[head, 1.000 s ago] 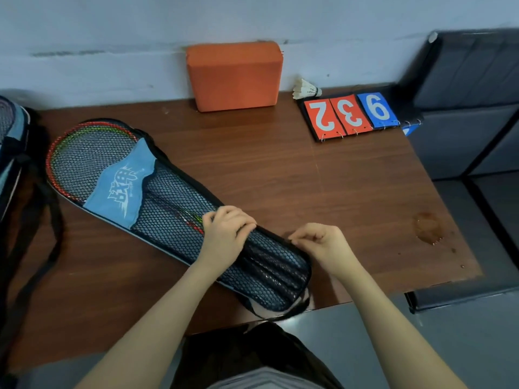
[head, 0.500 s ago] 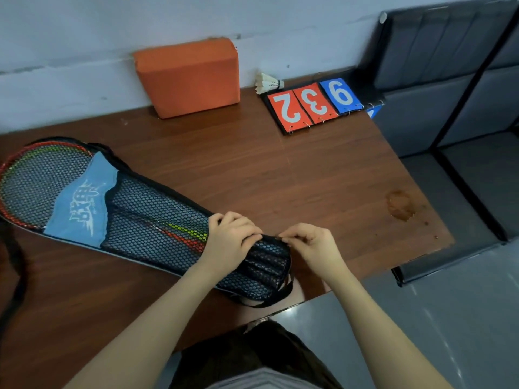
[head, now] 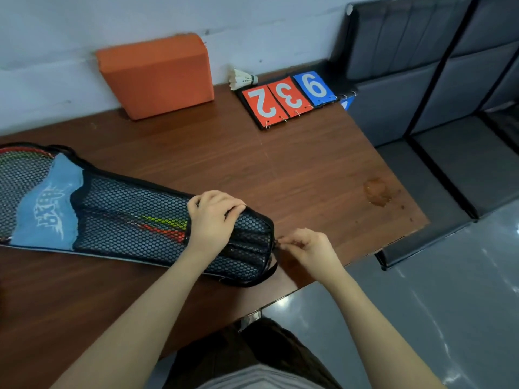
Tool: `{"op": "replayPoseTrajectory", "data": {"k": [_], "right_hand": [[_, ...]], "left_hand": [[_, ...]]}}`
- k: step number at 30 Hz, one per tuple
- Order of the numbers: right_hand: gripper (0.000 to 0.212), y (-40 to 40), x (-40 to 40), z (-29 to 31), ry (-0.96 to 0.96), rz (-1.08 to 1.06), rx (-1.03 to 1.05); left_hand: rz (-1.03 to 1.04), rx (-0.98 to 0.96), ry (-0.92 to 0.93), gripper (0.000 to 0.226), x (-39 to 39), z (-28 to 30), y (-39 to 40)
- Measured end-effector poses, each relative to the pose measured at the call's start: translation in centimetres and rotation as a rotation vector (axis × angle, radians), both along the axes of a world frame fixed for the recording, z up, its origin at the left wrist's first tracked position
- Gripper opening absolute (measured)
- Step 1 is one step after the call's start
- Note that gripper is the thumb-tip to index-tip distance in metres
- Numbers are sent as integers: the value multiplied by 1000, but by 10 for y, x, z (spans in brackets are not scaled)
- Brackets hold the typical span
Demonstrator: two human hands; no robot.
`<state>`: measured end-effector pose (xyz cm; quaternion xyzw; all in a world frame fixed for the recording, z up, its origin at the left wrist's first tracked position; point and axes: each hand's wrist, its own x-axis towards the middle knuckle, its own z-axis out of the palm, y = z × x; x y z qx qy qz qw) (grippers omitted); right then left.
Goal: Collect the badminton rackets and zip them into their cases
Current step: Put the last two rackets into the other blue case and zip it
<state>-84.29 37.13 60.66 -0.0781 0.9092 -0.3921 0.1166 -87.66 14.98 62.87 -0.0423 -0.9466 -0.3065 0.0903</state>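
notably, mesh racket case (head: 126, 217) lay lengthwise on table (head: 295, 169), handle end nearest me. left hand (head: 210, 220) clamped it flat; right hand (head: 306, 245) pinched the zipper pull (head: 276, 242) at that end.

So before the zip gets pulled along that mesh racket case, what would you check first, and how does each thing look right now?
1. Rackets lie inside the mesh case: ok, shafts show through the mesh.
2. Left hand presses the case down near its handle end: ok.
3. Right hand pinches at the case's end where a small zipper pull seems to sit: ok, though the pull is tiny.
4. Zip track free of snagged mesh: cannot tell.
5. Case fully on the table: ok, but its handle end lies close to the near edge.
6. Racket head end zipped: cannot tell, it runs out of frame.
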Motion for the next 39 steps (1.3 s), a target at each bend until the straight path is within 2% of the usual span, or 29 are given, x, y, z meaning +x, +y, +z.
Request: {"op": "replayPoseTrajectory", "data": {"k": [2,5,10,15,19,21,24,30,33,36,39], "right_hand": [[5,-3,-3,3,-22,39,77],[6,-12,-11,6,11,68,71],[32,-47,-32,2,52,163,99],[48,-102,-66,-4,53,311,297],[32,-131,-77,-2,76,421,433],[23,-132,-71,-1,114,402,406],[22,-127,-54,0,105,377,310],[24,-133,-44,3,-103,392,226],[37,-161,-62,10,-91,441,171],[40,-196,-81,14,-55,521,165],[42,-223,-91,14,-80,554,137]], "left_hand": [[-16,-36,-45,15,2,-6,0],[-27,-66,-79,20,10,-15,-5],[180,-119,-170,33,38,-22,-35],[401,-220,-488,56,64,-24,-78],[380,-277,-582,60,82,-37,-99],[380,-259,-585,57,86,-40,-103],[374,-224,-562,54,90,-40,-106],[389,-252,-483,41,109,-38,-113],[486,-212,-466,43,111,-38,-114],[704,-163,-457,51,109,-33,-117],[867,-50,-535,63,102,-27,-131]]}}
